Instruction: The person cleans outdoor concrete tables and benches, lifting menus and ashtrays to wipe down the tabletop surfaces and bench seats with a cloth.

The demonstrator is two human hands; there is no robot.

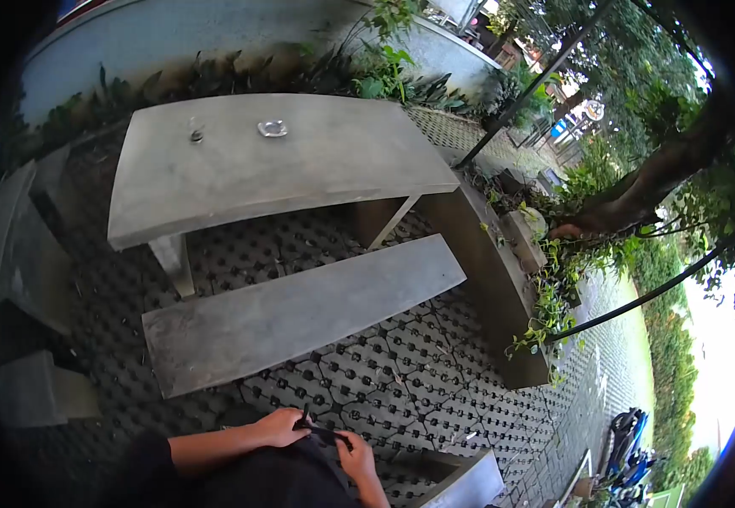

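Note:
Near the bottom centre, my left hand (283, 427) is closed on a black strap (323, 433) in front of my dark clothing. My right hand (356, 458) grips the same strap a little to the right, with its fingers curled. The strap runs between the two hands, and a short dark end stands up beside my left fingers. What the strap is fixed to is hard to make out against the dark fabric.
A stone bench (300, 317) lies ahead, and behind it a stone table (274, 169) bears a small glass (196, 131) and a shiny ashtray (273, 128). A low planter wall (486, 284) with a tree is at right. Another bench end (469, 487) is at lower right.

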